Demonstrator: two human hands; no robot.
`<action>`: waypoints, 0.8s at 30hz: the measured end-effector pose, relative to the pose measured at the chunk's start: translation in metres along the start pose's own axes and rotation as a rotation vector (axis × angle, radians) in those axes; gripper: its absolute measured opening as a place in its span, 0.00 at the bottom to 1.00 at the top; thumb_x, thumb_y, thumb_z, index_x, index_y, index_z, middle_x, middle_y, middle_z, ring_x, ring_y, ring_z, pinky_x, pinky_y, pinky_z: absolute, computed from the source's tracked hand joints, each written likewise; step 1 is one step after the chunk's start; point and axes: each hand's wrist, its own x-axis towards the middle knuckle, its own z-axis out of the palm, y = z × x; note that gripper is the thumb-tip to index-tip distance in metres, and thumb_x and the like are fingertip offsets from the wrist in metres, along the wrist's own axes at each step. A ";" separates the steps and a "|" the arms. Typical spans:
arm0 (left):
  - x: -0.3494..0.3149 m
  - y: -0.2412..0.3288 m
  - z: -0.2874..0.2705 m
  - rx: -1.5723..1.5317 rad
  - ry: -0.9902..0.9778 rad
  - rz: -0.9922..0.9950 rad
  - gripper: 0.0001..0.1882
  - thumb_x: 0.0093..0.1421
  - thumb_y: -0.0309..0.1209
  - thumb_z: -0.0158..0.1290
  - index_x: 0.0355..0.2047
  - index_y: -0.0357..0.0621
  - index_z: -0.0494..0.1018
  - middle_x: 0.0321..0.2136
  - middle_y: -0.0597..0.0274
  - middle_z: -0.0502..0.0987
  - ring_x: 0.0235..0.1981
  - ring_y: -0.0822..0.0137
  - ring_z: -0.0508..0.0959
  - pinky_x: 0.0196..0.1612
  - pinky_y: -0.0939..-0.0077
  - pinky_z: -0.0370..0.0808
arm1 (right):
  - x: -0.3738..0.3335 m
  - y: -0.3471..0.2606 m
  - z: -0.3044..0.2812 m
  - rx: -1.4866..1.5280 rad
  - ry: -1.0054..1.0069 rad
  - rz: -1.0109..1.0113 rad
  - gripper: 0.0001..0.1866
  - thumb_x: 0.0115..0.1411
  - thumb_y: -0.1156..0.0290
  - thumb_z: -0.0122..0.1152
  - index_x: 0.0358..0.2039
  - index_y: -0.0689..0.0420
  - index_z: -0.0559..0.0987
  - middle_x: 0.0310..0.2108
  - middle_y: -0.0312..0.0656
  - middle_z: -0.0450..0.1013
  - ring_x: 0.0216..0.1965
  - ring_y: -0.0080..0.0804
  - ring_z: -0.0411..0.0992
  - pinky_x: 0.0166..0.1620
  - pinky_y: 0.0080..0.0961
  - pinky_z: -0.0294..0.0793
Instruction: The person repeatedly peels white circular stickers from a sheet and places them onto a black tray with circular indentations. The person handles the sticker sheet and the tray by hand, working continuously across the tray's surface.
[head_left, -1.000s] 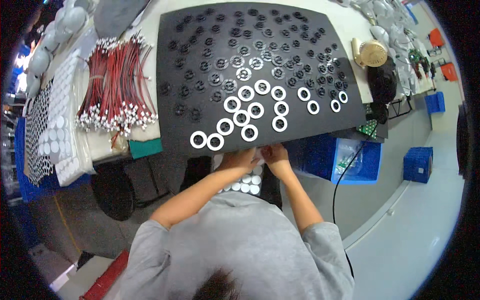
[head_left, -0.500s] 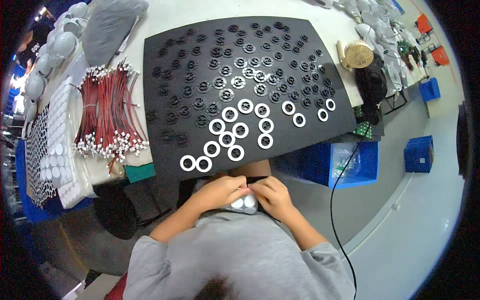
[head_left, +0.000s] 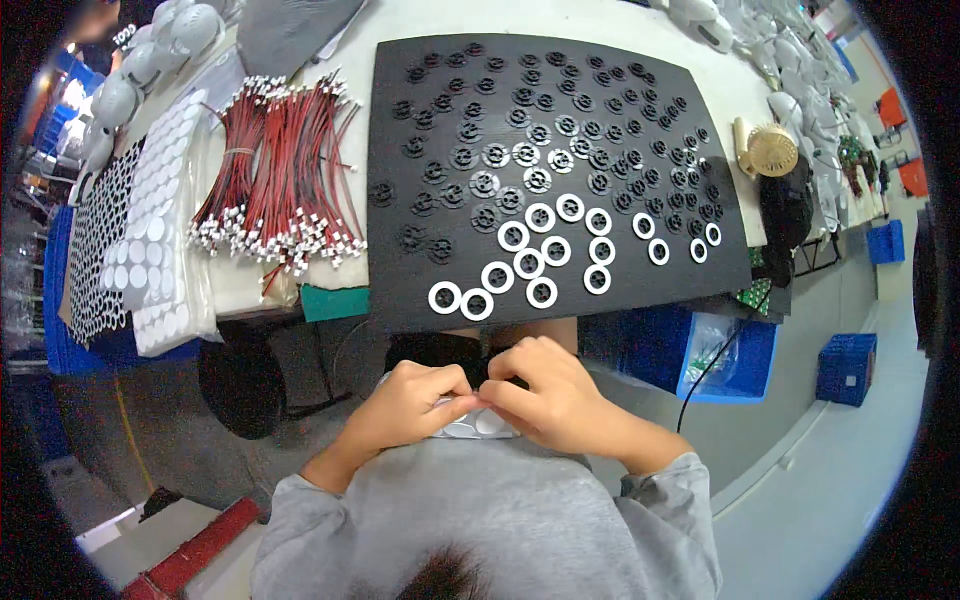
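Observation:
Close in front of my body, my left hand (head_left: 408,405) and my right hand (head_left: 550,398) meet with thumbs and fingertips pinched together. Under them lies a sheet of round white stickers (head_left: 488,424), partly covered by my fingers. My left hand grips the top of this sheet. Whatever sits between my right fingertips is too small to make out. Beyond my hands, a black board (head_left: 420,285) carries rows of small black round plastic parts (head_left: 537,180). Those toward its near side have white rings (head_left: 541,293) on them.
Bundled red and black wires (head_left: 290,170) with white connectors lie left of the board. Farther left are more sticker sheets (head_left: 160,240). A cream handheld fan (head_left: 770,150) rests at right. Blue bins (head_left: 755,360) stand below, crossed by a black cable (head_left: 700,380).
My view has swung left, so the board appears farther right. My hands remain together at the sticker sheet, with the right hand now covering more of its right side.

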 end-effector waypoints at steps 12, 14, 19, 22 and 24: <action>-0.058 -0.023 -0.048 0.022 0.334 -0.122 0.12 0.43 0.33 0.58 0.17 0.38 0.68 0.14 0.57 0.69 0.15 0.62 0.71 0.18 0.75 0.64 | 0.078 0.030 -0.049 0.132 0.026 0.313 0.05 0.44 0.75 0.57 0.21 0.60 0.70 0.21 0.40 0.63 0.25 0.32 0.64 0.29 0.23 0.63; -0.062 -0.028 -0.045 -0.029 0.310 -0.102 0.11 0.44 0.31 0.57 0.17 0.38 0.68 0.13 0.57 0.68 0.14 0.62 0.69 0.18 0.76 0.63 | 0.087 0.044 -0.037 0.178 0.010 0.411 0.05 0.45 0.75 0.56 0.21 0.62 0.71 0.21 0.40 0.64 0.24 0.29 0.65 0.28 0.20 0.65; -0.054 -0.033 -0.041 -0.041 0.175 -0.030 0.10 0.47 0.31 0.55 0.19 0.37 0.68 0.15 0.56 0.69 0.15 0.61 0.70 0.18 0.74 0.64 | 0.097 0.059 -0.015 0.044 -0.020 0.424 0.05 0.44 0.72 0.56 0.19 0.60 0.72 0.21 0.40 0.65 0.26 0.33 0.65 0.31 0.26 0.61; -0.050 -0.040 -0.037 -0.038 0.135 0.060 0.11 0.48 0.33 0.54 0.20 0.37 0.68 0.17 0.56 0.69 0.17 0.60 0.71 0.20 0.72 0.66 | 0.100 0.060 -0.009 -0.029 -0.014 0.418 0.04 0.43 0.71 0.55 0.18 0.58 0.73 0.21 0.40 0.66 0.28 0.36 0.64 0.33 0.28 0.59; -0.043 -0.041 -0.036 -0.015 0.136 0.106 0.11 0.48 0.34 0.53 0.20 0.38 0.68 0.17 0.56 0.69 0.18 0.60 0.71 0.21 0.72 0.66 | 0.099 0.062 -0.005 -0.102 -0.002 0.391 0.04 0.42 0.71 0.55 0.18 0.58 0.73 0.20 0.40 0.66 0.29 0.36 0.64 0.34 0.29 0.59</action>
